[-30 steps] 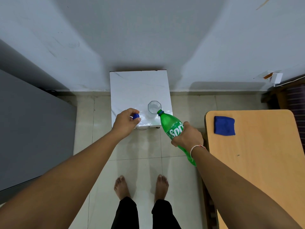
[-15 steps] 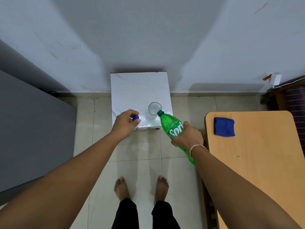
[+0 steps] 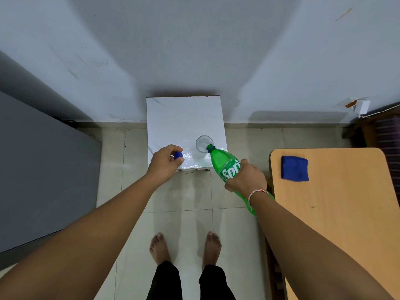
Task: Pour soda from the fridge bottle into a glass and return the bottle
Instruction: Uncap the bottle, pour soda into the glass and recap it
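Right hand (image 3: 245,180) grips tilted green Sprite bottle (image 3: 225,164), mouth at glass (image 3: 203,144) rim on white table (image 3: 184,113). Left hand (image 3: 165,163) pinches blue cap (image 3: 178,155).

A green plastic soda bottle (image 3: 225,164) with a white logo is held uncapped and tilted, its open mouth set at the near rim of the glass, its base raised toward the person. A clear faceted drinking glass (image 3: 203,146) is stood upright near the front right corner of the small white table (image 3: 184,118); its fill cannot be told. A small blue bottle cap (image 3: 178,155) is pinched apart from the bottle, left of the glass.
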